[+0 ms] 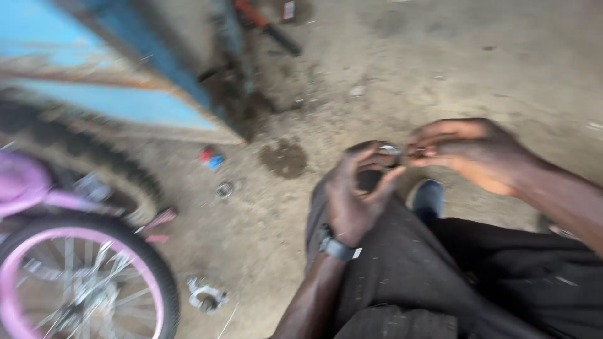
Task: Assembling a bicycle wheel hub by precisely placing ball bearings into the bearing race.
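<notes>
**Two hands pinching small metal parts above a knee**

Two bare hands are meeting right of centre in the frame, over a dark-trousered knee [402,251]. The left hand [358,194], wearing a dark wristwatch [336,246], is curling its fingers and thumb around a small shiny round metal ring [388,150], gripping it at its fingertips. The right hand [471,150] is reaching in from the right edge, its fingers pinched together on a tiny metal piece [419,150] that is blurred beyond telling; it is sitting just beside the ring.

A dark blue shoe [428,199] is showing below the hands on the dusty concrete floor [440,56]. At the lower left a pink-rimmed spoked bicycle wheel with a black tyre [81,282] is standing, and a bent silver metal bracket [206,295] is lying near it. A small red and blue object [211,157] and a small round silver part [224,189] are lying on the floor left of centre. A blue painted panel [107,69] is filling the upper left, and an orange-handled tool [267,25] is lying at the top centre.
</notes>
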